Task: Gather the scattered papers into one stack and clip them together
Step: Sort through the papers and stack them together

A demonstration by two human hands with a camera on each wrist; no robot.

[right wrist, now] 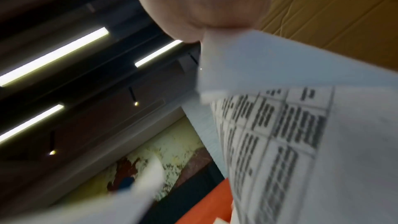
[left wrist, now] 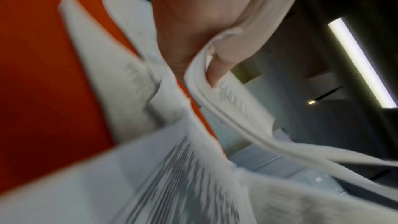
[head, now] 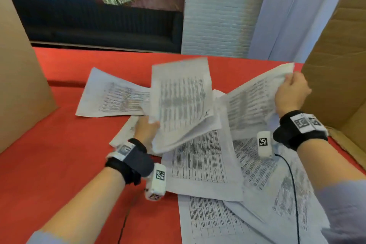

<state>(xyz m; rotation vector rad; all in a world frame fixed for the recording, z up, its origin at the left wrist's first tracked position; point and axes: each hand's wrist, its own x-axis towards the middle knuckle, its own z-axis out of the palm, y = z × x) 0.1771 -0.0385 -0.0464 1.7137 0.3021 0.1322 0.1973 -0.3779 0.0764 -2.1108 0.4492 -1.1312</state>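
Several printed sheets lie scattered over the red table (head: 65, 156). My left hand (head: 147, 127) pinches a small bundle of sheets (head: 182, 101) by its lower left corner and holds it raised and tilted; in the left wrist view the thumb (left wrist: 217, 67) presses on the bundle's edge (left wrist: 206, 94). My right hand (head: 292, 90) grips the far corner of a single sheet (head: 255, 95) and lifts it off the table; the right wrist view shows that sheet (right wrist: 301, 117) hanging from the hand (right wrist: 204, 6). A loose sheet (head: 114, 97) lies at the back left, others (head: 206, 164) in front. No clip is visible.
Cardboard walls stand at the left (head: 19, 85) and right (head: 336, 55) of the table. A black cable (head: 295, 194) runs from my right wrist across the near sheets. A white brick column (head: 217, 16) stands behind the table.
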